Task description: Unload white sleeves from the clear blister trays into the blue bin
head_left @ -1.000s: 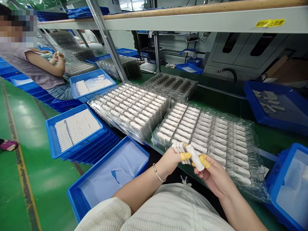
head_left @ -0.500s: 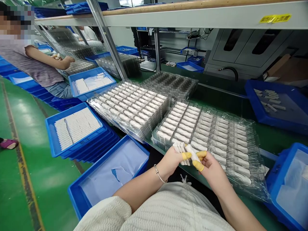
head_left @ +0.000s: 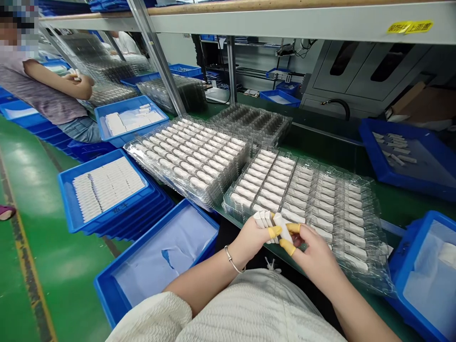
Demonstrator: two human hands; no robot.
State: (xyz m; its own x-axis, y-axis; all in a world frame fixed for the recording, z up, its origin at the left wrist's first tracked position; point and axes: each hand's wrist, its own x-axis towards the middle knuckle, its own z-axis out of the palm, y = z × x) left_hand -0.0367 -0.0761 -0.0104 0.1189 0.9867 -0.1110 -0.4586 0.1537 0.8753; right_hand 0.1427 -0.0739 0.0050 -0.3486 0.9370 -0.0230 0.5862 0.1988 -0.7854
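My left hand (head_left: 254, 241) is closed around several small white oblong pieces (head_left: 263, 221) standing side by side. Yellow finger cots cover some fingertips on both hands. One more white piece (head_left: 282, 229) is tilted at the right end of that row, between my two hands. My right hand (head_left: 309, 248) has its thumb and a finger closed on this piece's right side; its other fingers are curled and partly hidden. Just beyond both hands lies a clear plastic tray (head_left: 375, 223) with rows of similar white pieces in its slots.
Left of it stands a stack of filled clear trays (head_left: 213, 194), with further clear trays (head_left: 263, 121) behind. Blue bins (head_left: 67, 209) with white pieces stand at the left; a paper-lined blue bin (head_left: 107, 289) is nearer. More blue bins (head_left: 402, 270) flank the right. A co-worker (head_left: 46, 99) sits far left.
My right thumb and finger have shifted their hold on the end white piece, which has turned in my hands. The left hand keeps its row. The co-worker's arm reached out and drew back.
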